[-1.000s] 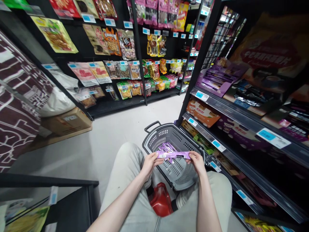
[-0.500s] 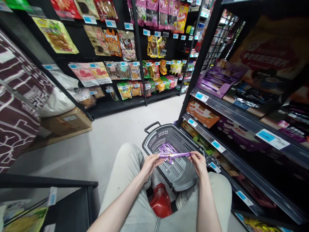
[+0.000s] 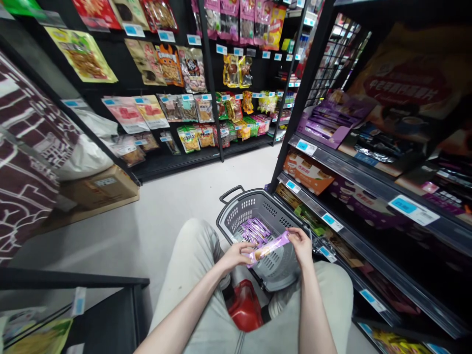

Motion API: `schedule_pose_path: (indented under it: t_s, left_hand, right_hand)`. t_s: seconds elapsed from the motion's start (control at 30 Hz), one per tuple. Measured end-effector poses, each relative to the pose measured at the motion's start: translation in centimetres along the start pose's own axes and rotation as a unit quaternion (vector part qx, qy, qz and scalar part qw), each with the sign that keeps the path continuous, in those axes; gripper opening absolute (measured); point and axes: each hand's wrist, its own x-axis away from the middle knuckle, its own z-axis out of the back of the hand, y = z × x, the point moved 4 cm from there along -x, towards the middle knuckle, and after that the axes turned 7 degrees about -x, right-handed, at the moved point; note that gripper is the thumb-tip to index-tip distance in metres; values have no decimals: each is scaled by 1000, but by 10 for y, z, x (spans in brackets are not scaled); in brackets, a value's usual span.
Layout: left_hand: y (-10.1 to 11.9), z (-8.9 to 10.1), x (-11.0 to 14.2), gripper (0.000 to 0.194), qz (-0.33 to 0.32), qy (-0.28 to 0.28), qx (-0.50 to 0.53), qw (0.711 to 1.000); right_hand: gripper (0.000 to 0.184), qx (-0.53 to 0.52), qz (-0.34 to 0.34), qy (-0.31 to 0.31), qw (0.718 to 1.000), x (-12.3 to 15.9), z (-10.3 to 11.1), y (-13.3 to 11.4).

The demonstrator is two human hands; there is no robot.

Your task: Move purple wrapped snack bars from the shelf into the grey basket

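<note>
I hold a long purple snack packet (image 3: 268,247) between both hands, tilted with its right end higher. My left hand (image 3: 239,254) pinches its lower left end and my right hand (image 3: 300,244) grips the upper right end. The packet hangs over a grey plastic shopping basket (image 3: 241,210) on the floor in front of my knees. Several more purple packets (image 3: 253,230) lie inside the basket.
A shelf unit (image 3: 368,182) with purple and orange boxes and blue price tags stands close on my right. Racks of hanging snack bags (image 3: 191,103) line the far wall. A cardboard box (image 3: 99,187) sits at the left, a red stool (image 3: 245,307) under me.
The packet has turned from level, barcode side up, to tilted with its front showing. My left hand has dropped lower; the right hand stayed almost where it was.
</note>
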Motion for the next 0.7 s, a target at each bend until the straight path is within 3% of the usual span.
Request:
schedule_pose_path:
  t_s: [0.1, 0.2, 0.47, 0.7]
  left_hand:
    - [-4, -8, 6, 38, 36, -77, -48, 995]
    - [-8, -12, 10, 31, 60, -116, -82, 988]
    - [-22, -12, 1, 31, 67, -118, -144, 980]
    - [-20, -13, 3, 31, 69, -127, -157, 977]
  right_hand:
    - [34, 1, -8, -10, 1000, 1, -6, 0]
    - [34, 4, -20, -26, 999, 4, -14, 3]
    - [32, -12, -44, -42, 998, 7, -24, 8]
    - [33, -10, -49, -35, 998, 6, -22, 10]
